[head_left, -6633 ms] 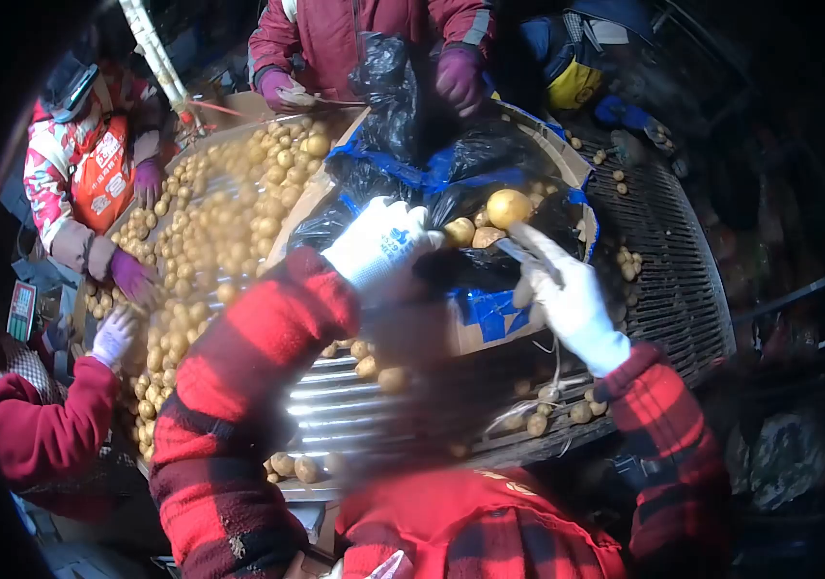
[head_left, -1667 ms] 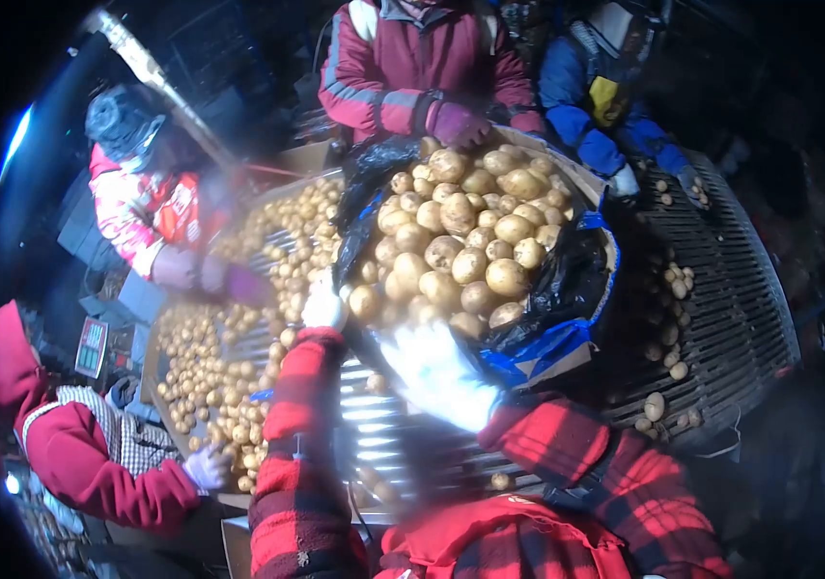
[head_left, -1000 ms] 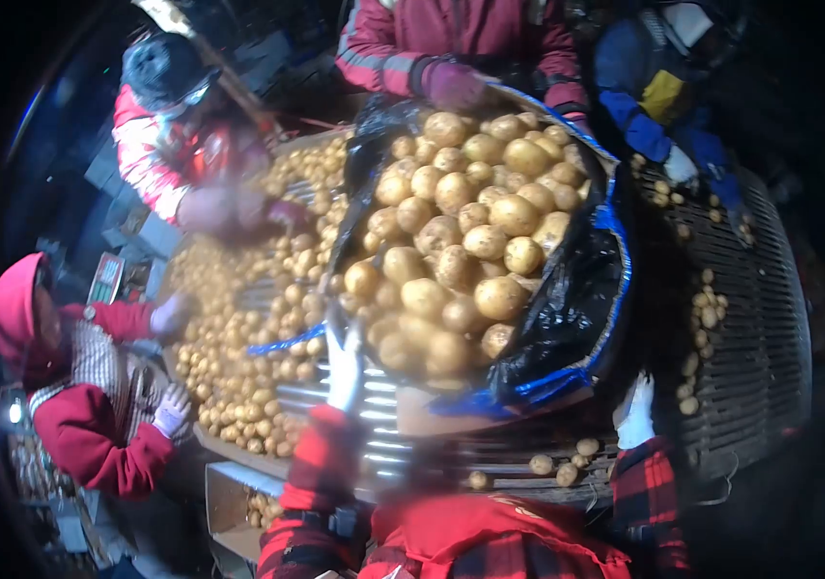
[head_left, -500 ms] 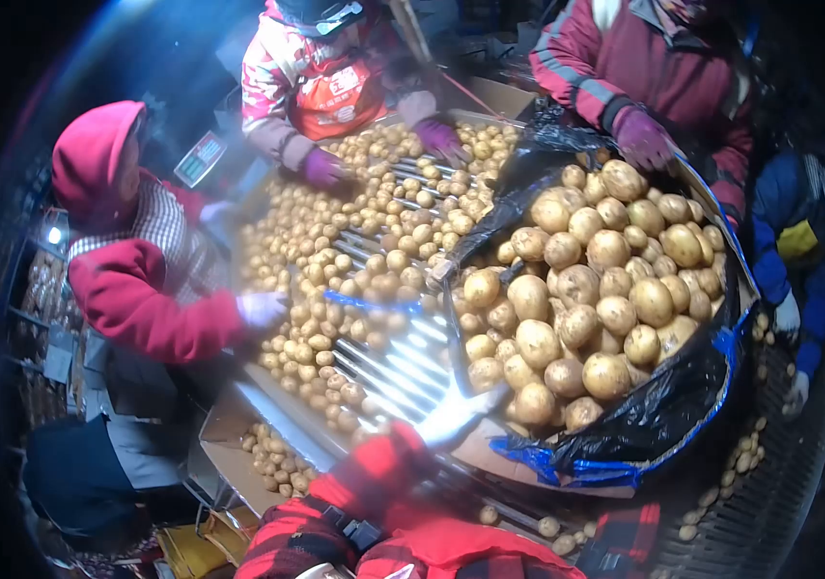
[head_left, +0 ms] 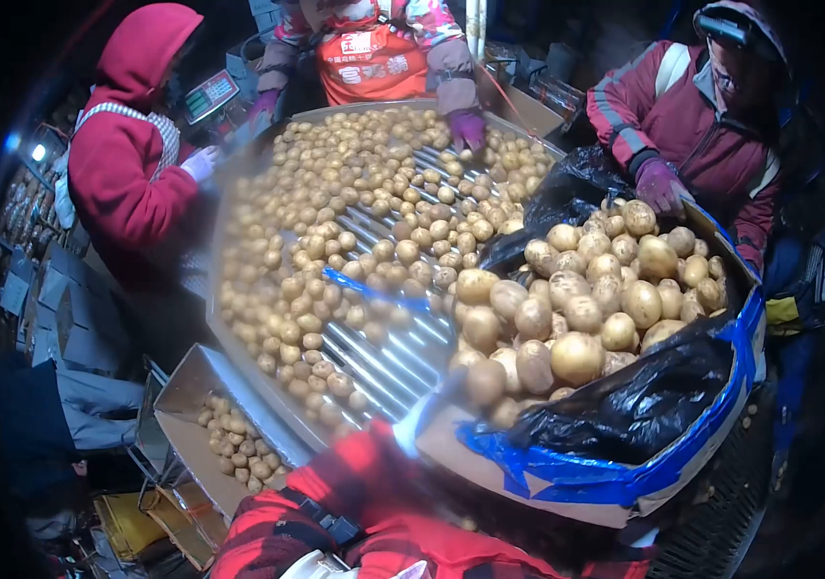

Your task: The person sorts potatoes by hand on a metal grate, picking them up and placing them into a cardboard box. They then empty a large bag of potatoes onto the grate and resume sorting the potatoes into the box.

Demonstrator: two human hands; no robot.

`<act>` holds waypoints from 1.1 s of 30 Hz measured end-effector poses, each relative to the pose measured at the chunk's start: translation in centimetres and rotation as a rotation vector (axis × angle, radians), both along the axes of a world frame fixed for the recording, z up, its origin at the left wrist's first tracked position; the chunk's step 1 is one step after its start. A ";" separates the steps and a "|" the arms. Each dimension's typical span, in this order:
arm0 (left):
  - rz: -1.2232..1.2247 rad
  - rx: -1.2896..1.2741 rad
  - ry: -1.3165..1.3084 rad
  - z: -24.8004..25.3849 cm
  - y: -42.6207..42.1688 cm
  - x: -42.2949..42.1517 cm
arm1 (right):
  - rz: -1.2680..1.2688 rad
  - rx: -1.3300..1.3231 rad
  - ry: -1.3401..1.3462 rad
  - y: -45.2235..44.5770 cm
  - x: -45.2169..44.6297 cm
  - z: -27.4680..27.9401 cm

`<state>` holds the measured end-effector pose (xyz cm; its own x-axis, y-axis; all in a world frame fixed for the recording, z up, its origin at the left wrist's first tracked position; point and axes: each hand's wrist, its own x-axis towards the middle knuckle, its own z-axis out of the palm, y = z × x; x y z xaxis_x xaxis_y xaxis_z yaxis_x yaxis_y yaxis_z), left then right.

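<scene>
My left hand (head_left: 412, 423), in a white glove below a red-and-black plaid sleeve, is at the near left corner of a cardboard box (head_left: 567, 482). Its blurred fingers lie over the box's rim. Blue tape and a black plastic bag (head_left: 634, 405) line the box, which is tilted toward a slatted metal sorting table (head_left: 378, 362). Large potatoes (head_left: 576, 357) fill the box, some at its open left side. Under the box's lower edge, only a whitish bit of my right hand (head_left: 642, 538) shows; its fingers are hidden.
Smaller potatoes (head_left: 335, 212) cover much of the table. A carton of potatoes (head_left: 166, 396) stands at its left. Several people are around it; a purple-gloved hand (head_left: 661, 188) touches the box's far rim. A digital scale (head_left: 211, 95) stands behind. Dark slatted flooring (head_left: 712, 531) lies right.
The box has come up and tipped left, with its potatoes shifted toward the table. My left hand has moved left along its edge. The person at left has drawn a hand back.
</scene>
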<state>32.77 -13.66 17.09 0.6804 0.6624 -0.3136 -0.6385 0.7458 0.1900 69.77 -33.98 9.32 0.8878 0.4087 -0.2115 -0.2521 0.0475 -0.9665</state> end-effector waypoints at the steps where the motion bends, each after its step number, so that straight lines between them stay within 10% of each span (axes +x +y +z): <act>1: -0.008 0.048 -0.019 1.1 0.0 0.5 | 0.020 0.030 -0.040 1.2 -0.2 2.1; 4: 0.433 -0.325 0.100 -4.8 -2.2 3.0 | 0.104 0.109 -0.199 4.5 -2.2 8.3; 9: 0.299 -0.208 0.256 -1.0 -0.9 0.9 | 0.374 0.272 -0.207 8.8 -5.4 15.2; 12: 0.077 0.238 1.030 -2.1 0.0 0.7 | 0.358 0.212 -0.349 10.9 -8.6 16.9; 21: 0.104 0.113 0.284 -5.2 1.1 -2.4 | 0.512 0.031 -1.236 17.6 -17.6 17.6; 29: -0.098 0.710 0.600 -18.8 -2.0 -5.3 | 0.465 -0.153 -1.805 23.0 -20.8 16.9; 32: 0.077 1.399 1.152 -15.3 -1.6 -10.0 | 0.552 -0.157 -1.833 25.0 -21.5 16.9; 33: 0.047 0.896 0.910 -13.6 -1.3 -11.0 | 0.582 -0.185 -1.814 25.6 -22.3 16.8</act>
